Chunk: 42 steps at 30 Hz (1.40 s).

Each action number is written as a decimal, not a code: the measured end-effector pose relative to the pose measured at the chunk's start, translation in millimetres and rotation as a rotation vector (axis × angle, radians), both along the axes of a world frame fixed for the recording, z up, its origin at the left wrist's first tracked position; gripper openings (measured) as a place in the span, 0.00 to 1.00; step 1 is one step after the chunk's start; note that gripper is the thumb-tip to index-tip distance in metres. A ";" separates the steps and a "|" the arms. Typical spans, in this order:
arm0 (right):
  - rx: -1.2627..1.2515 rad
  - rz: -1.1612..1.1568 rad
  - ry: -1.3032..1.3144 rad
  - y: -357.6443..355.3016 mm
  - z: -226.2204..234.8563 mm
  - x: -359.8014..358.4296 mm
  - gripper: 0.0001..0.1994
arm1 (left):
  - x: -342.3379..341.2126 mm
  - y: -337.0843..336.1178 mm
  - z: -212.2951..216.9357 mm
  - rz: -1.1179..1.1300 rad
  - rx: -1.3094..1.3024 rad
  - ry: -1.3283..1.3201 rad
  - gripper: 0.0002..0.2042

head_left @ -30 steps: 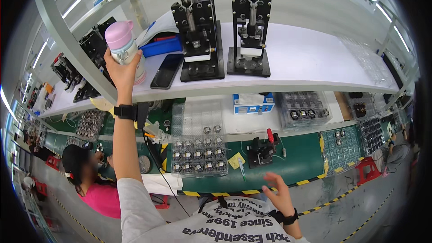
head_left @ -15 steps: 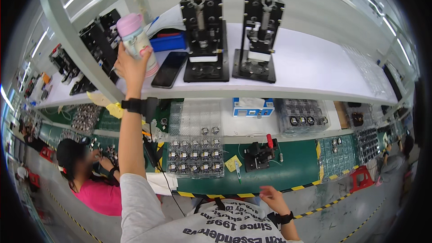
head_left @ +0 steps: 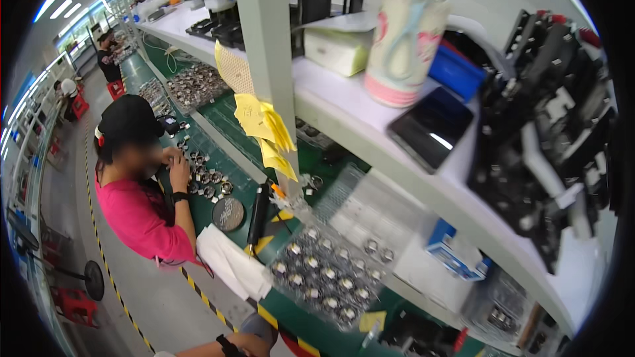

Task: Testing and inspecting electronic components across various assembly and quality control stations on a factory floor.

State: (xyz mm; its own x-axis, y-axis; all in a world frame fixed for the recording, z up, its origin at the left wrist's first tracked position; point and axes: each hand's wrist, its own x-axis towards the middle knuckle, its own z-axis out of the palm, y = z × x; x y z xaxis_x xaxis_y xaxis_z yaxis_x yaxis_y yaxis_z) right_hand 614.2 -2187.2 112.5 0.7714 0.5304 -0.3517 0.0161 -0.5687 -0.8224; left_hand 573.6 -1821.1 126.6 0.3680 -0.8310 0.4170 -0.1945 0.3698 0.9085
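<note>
A forearm with a black wrist strap enters at the lower edge; it appears to be mine, and I take it for my left hand [head_left: 253,344]. Its fingers are cut off by the frame and cannot be made out. My right hand is out of sight. The pink-lidded bottle [head_left: 405,43], cream with a pale blue strap, stands upright on the white shelf [head_left: 344,102] with no hand touching it. Beside it lies a black phone [head_left: 433,129]. Below the shelf, a clear plastic tray [head_left: 324,277] holds several small round metal parts on the green bench.
A grey upright post [head_left: 264,46] bears yellow paper notes [head_left: 264,125]. At the left, a co-worker in pink [head_left: 142,215] handles small parts at the bench. Black fixtures [head_left: 549,132] stand at the right of the shelf. A blue box [head_left: 456,251] sits beneath it.
My left hand has let go of the bottle and left the shelf. The view has swung left and tilted, bringing the co-worker, post and bottle nearer. My right hand has gone out of view.
</note>
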 end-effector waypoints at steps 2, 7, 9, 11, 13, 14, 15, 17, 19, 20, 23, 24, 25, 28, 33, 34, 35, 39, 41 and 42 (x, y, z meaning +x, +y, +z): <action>-0.007 0.022 -0.006 17.0 -40.2 5.0 0.09 | -4.9 16.8 -57.9 0.073 0.070 0.006 0.21; -0.044 0.004 -0.014 42.6 -112.4 -1.4 0.08 | 11.2 37.6 -125.9 0.176 0.227 0.025 0.21; -0.073 -0.022 -0.005 44.9 -130.1 -12.9 0.08 | 18.4 37.8 -140.8 0.196 0.279 0.041 0.22; -0.113 -0.052 0.010 39.1 -137.1 -27.8 0.08 | 23.5 29.3 -148.9 0.208 0.322 0.061 0.22; -0.158 -0.083 0.024 27.4 -139.2 -42.8 0.08 | 28.2 14.5 -154.5 0.217 0.360 0.077 0.22; -0.179 -0.099 0.030 24.1 -139.5 -50.3 0.08 | 30.6 9.8 -156.4 0.220 0.382 0.084 0.22; -0.200 -0.115 0.035 20.3 -139.5 -57.1 0.08 | 33.4 4.4 -158.0 0.224 0.403 0.088 0.23; -0.236 -0.144 0.033 14.6 -143.1 -67.0 0.08 | 40.8 -5.2 -163.5 0.236 0.450 0.084 0.23; -0.272 -0.167 0.025 5.8 -145.6 -74.5 0.08 | 47.8 -17.6 -167.9 0.257 0.496 0.074 0.23; -0.291 -0.177 0.019 0.2 -146.3 -77.7 0.08 | 50.9 -24.9 -169.8 0.269 0.517 0.068 0.23; -0.352 -0.214 -0.005 -14.7 -145.7 -85.7 0.08 | 63.7 -46.0 -173.1 0.303 0.575 0.039 0.24; -0.374 -0.230 -0.015 -18.5 -144.7 -88.4 0.08 | 69.1 -52.6 -173.3 0.312 0.592 0.025 0.24; -0.393 -0.252 -0.030 -19.8 -143.8 -87.4 0.08 | 79.4 -56.9 -172.5 0.319 0.611 0.004 0.24; -0.454 -0.333 -0.069 -20.3 -141.8 -89.4 0.08 | 109.7 -69.8 -170.7 0.327 0.658 -0.067 0.25; -0.584 -0.524 -0.050 -9.2 -125.5 -153.2 0.08 | 116.2 -100.8 -167.6 0.257 0.720 -0.156 0.26; -0.608 -0.567 -0.042 -3.5 -122.0 -167.7 0.08 | 116.1 -106.4 -166.0 0.239 0.732 -0.179 0.26; -0.628 -0.607 -0.035 4.9 -120.8 -178.6 0.08 | 118.0 -107.8 -164.3 0.225 0.748 -0.204 0.26; -0.699 -0.733 0.010 44.4 -115.2 -236.2 0.08 | 100.3 -108.2 -162.5 0.189 0.822 -0.283 0.27; -0.727 -0.754 0.002 51.4 -123.7 -251.1 0.08 | 93.3 -106.7 -167.3 0.225 0.862 -0.322 0.27; -0.737 -0.748 -0.015 49.0 -131.0 -253.0 0.08 | 91.4 -105.5 -170.8 0.266 0.885 -0.339 0.27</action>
